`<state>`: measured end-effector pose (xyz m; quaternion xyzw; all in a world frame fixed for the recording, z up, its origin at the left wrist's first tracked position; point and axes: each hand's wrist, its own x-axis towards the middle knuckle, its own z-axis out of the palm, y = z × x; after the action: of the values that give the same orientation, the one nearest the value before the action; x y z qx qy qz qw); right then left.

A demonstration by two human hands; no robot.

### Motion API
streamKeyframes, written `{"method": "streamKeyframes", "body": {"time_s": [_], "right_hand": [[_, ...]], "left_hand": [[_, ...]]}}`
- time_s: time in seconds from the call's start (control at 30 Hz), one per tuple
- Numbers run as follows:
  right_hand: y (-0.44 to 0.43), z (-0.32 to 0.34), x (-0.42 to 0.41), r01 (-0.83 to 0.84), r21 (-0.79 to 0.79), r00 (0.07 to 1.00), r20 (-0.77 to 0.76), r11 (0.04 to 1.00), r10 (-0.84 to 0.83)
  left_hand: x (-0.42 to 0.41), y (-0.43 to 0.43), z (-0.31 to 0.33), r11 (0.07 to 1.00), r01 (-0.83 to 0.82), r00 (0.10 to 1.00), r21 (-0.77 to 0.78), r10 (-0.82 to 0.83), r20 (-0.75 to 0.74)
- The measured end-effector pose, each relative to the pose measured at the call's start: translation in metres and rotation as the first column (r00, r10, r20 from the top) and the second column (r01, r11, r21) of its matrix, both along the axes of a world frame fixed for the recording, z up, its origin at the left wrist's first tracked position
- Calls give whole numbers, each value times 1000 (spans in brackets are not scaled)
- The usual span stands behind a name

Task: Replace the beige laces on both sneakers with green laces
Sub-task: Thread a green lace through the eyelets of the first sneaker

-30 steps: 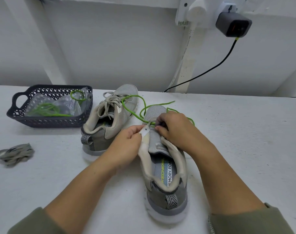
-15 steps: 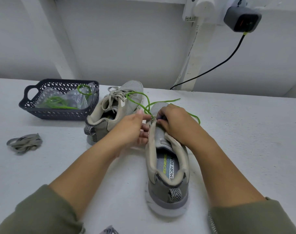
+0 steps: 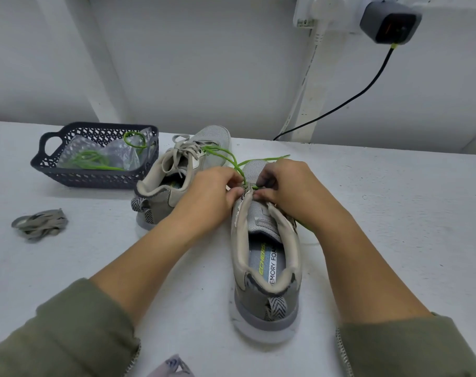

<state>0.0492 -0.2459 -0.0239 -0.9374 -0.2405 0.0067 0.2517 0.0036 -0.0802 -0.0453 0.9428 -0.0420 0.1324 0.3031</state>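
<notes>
Pinching green lace (image 3: 269,159) (hands (image 3: 212,193) (image 3: 287,187) closer now)

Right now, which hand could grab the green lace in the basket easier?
Probably left: the left hand is nearer the dark lattice basket; the right hand is beyond the grey mesh sneaker.

L grip (image 3: 212,193) held near sneaker (image 3: 266,270) by eyelet edge, R grip (image 3: 285,186) pinched green lace (image 3: 269,158), beige-laced sneaker (image 3: 174,170) behind, basket (image 3: 95,180) at left
</notes>
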Motion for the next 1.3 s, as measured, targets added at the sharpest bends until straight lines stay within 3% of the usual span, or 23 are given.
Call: {"method": "streamKeyframes", "body": {"time_s": [0.2, 0.33, 0.43, 0.5, 0.67, 0.77, 0.83, 1.07, 1.2, 1.3], "right_hand": [[5, -3, -1, -5, -126, 999, 48, 992, 11], [2, -5, 1, -2, -54, 999, 32, 999, 4], [-6, -3, 6, 12, -28, 1000, 5, 1000, -12], [-8, -2, 6, 10, -54, 1000, -4, 998, -11], [-9, 6, 3, -12, -93, 1000, 9, 996, 13], [-15, 15, -1, -3, -145, 1000, 9, 989, 5], [-18, 20, -8, 1, -156, 999, -49, 988, -9], [-7, 20, -22, 66, -254, 983, -148, 965, -106], [-6, 26, -25, 105, -269, 978, -144, 957, -148], [-12, 32, -26, 140, -275, 970, -154, 951, -187]], "left_hand": [[3, -5, 2, 999, 2, 1000, 45, -3, 25], [-1, -14, 4, 971, -30, 999, 238, 33, -5], [-15, -8, 7, 811, -269, 963, 520, 219, 157], [-22, 1, 9, 693, -370, 928, 618, 298, 222], [-18, -2, 19, 526, -366, 930, 768, 177, 322], [-1, -2, 13, 590, -195, 960, 783, -50, 277], [6, 3, 8, 665, -143, 955, 733, -103, 279], [-25, 17, 17, 718, -261, 947, 645, 62, 314], [-36, 22, 20, 665, -309, 945, 680, 135, 298], [-23, 17, 15, 667, -266, 941, 696, 24, 337]]}}
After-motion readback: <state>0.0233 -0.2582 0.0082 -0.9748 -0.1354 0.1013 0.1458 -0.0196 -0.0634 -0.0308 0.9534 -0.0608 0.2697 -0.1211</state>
